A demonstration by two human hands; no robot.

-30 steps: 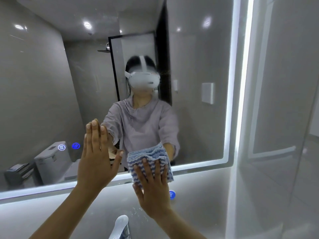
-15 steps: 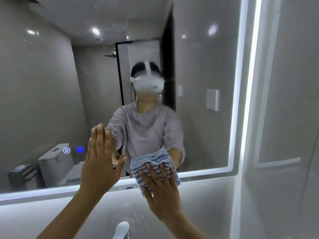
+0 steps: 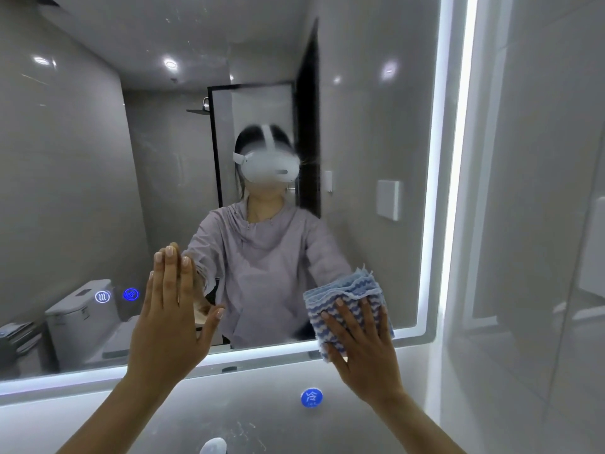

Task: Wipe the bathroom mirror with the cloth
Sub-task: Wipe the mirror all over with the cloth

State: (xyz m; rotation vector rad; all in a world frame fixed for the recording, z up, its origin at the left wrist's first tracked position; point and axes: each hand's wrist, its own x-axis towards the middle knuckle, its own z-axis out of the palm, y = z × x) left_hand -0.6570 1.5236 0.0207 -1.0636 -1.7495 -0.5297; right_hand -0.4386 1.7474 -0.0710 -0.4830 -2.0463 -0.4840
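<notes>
Blue-white cloth [image 3: 340,294] pressed under spread right hand [image 3: 363,348], left hand [image 3: 167,329] flat on mirror [image 3: 82,158] (fingers [image 3: 170,273] together)

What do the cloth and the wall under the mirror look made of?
Cloth: soft woven or knitted fabric, matte, blue-and-white wavy stripes, folded in layers with frayed edges. Wall below the mirror: likely polished stone or tile, grey and glossy, with faint reflections; cannot tell which.
</notes>
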